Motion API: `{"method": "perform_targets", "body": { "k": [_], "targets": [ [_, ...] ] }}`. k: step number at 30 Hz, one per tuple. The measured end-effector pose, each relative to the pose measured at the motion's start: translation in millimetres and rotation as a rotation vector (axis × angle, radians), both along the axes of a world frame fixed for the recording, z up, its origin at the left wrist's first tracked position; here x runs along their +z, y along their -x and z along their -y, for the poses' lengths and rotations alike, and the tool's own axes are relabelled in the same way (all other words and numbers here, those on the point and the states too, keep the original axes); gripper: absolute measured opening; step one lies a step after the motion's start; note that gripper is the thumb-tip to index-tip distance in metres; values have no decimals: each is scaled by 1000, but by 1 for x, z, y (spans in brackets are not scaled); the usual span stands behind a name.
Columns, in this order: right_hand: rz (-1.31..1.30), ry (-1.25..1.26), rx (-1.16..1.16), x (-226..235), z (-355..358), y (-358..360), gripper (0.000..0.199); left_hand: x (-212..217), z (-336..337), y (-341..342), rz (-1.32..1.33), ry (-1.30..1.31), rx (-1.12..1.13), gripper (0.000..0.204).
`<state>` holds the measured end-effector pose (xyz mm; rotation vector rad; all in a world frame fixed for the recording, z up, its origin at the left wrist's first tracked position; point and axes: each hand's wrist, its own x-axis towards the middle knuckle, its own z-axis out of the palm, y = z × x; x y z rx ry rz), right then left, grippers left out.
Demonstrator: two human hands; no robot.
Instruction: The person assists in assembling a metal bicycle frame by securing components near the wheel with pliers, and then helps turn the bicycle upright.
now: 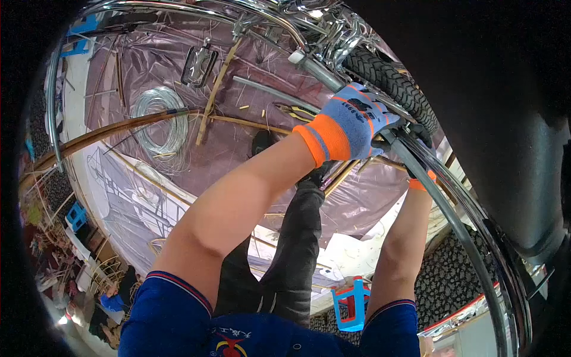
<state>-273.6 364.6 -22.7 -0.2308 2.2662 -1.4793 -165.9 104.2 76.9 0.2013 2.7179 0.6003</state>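
My left hand (pixel 357 119), in a blue and orange work glove, is closed over a long grey metal tube (pixel 455 223). The tube runs on under it and curves down to the lower right. Dark gloved fingers of my right hand (pixel 421 135) curl at the same tubing, just beyond the left hand. Most of that hand is hidden behind the tubes, with its orange cuff showing below. Alongside lie shiny chrome tubes (pixel 516 285). A black treaded tyre (pixel 389 77) sits right behind my hands.
Yellow-handled pliers (pixel 295 112), a wire coil (pixel 138 113), a small framed metal part (pixel 199 65) and wooden strips (pixel 221 80) lie on purplish plastic sheeting (pixel 160 50). A large black form (pixel 505 119) fills the right. A blue and red stool (pixel 352 306) stands low; people (pixel 112 300) are at lower left.
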Motion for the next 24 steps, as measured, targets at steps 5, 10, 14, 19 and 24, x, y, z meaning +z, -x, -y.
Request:
{"method": "perform_targets", "body": {
  "k": [5, 10, 14, 19, 24],
  "targets": [
    [-7, 16, -33, 23, -14, 6, 21, -16, -5, -6, -263, -7, 87, 51],
    [-23, 24, -64, 73, -44, 11, 20, -18, -6, -7, -285, -38, 86, 54],
    [-54, 35, -56, 83, -44, 27, 20, -17, -2, 2, -96, -102, 47, 57],
    [-39, 21, -76, 83, -51, 20, 19, -11, -4, 0, -34, -29, -19, 61],
    [-29, 27, -108, 74, -59, 15, 19, -11, -2, 5, 40, -50, 4, 62]
  ]
}}
